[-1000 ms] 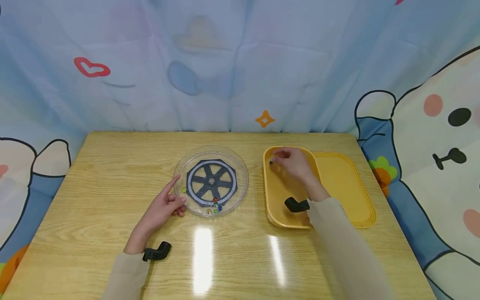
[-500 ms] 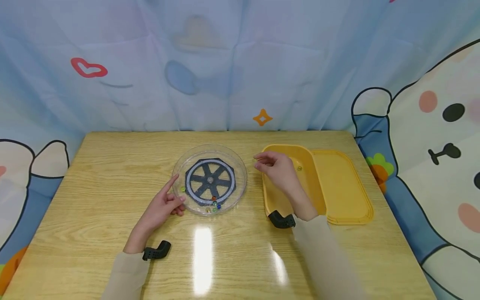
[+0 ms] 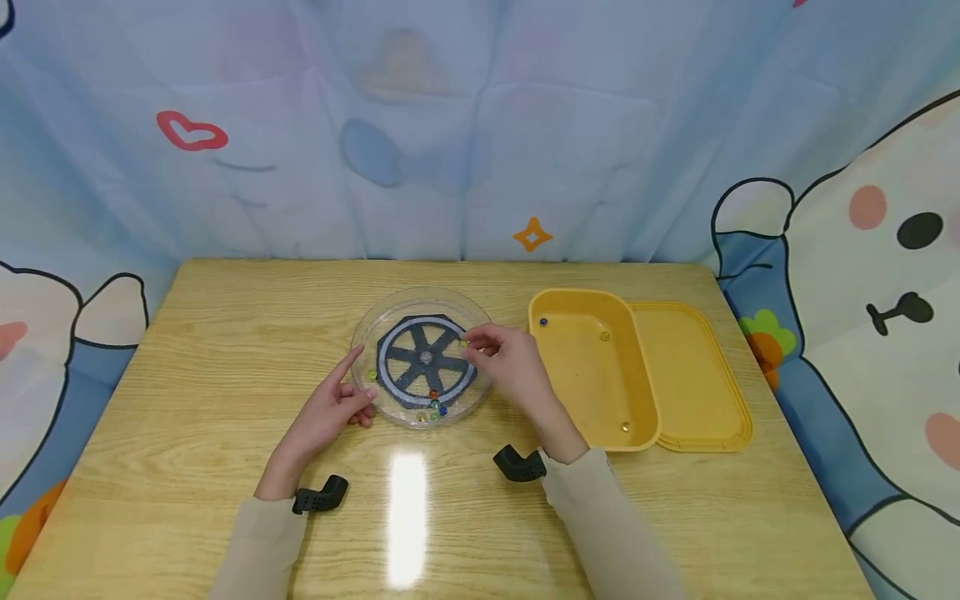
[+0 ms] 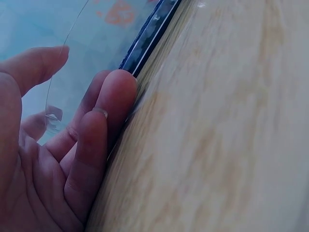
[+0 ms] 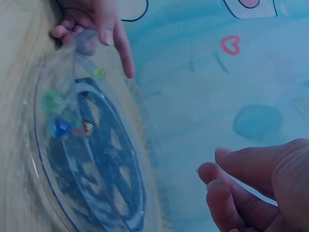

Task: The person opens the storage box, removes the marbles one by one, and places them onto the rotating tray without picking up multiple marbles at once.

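A clear round dish (image 3: 480,398) stands on the table, with a dark six-spoked wheel shape (image 3: 426,358) inside its ring. Several glass marbles lie in its near part, among them a blue marble (image 3: 442,411), a red-orange marble (image 3: 433,394) and, at the left, a yellow-green marble (image 3: 372,375). My left hand (image 3: 327,412) holds the dish's left rim, thumb over the edge; the left wrist view shows the clear wall beside its fingers (image 4: 116,96). Over the dish's right rim, my right hand (image 3: 510,367) pinches a small yellowish marble (image 3: 463,342) between thumb and fingertips, mostly hidden.
Right of the dish stands a yellow tray (image 3: 592,392) holding a dark blue marble (image 3: 543,322) and two yellowish ones. A flat yellow lid (image 3: 690,375) lies against the tray's right side. Behind the wooden table (image 3: 247,333) hangs a printed blue curtain (image 3: 420,125).
My right hand has come out of the yellow tray and moved left to the dish's right rim, carrying a marble. My left hand stays at the dish.
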`<state>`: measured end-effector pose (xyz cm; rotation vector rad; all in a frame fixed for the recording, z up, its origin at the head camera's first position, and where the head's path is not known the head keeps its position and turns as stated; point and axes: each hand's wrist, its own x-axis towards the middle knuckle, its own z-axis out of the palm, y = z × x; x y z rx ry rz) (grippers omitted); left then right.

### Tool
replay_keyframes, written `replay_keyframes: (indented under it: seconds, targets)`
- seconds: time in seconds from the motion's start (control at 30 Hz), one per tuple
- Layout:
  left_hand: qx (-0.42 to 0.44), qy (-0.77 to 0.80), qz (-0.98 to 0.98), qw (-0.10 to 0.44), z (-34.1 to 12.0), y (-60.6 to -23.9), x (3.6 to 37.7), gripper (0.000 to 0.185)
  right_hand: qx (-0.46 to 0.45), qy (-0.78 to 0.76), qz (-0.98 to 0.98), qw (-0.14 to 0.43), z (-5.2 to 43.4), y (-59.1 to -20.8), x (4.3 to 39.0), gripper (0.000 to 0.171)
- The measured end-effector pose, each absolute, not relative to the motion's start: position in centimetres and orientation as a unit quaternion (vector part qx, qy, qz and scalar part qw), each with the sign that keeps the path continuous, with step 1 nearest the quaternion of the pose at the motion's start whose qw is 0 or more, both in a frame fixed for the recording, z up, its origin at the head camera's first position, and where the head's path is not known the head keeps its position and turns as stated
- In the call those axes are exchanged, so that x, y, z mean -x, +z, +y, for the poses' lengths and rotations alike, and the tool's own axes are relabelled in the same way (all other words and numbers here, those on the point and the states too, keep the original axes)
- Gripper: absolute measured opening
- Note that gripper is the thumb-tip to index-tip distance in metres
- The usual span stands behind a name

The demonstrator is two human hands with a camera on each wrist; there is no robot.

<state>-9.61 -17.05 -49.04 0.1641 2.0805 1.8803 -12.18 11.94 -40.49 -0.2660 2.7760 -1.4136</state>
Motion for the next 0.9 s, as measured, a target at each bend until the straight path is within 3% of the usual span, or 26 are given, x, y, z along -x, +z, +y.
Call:
replay_keyframes:
  seconds: [0.63, 0.9]
  targets:
    - [-0.056, 0.66, 0.731, 0.166, -17.2, -49.0, 9.7, 0.076, 0.077, -0.434, 0.896, 0.054, 11.1, -41.1, 12.1, 0.023]
    - [-0.062, 0.662, 0.728, 0.167, -17.1, -49.0, 9.8, 0.076, 0.054, -0.437, 0.898, 0.011, 14.4, -39.4, 13.0, 0.022]
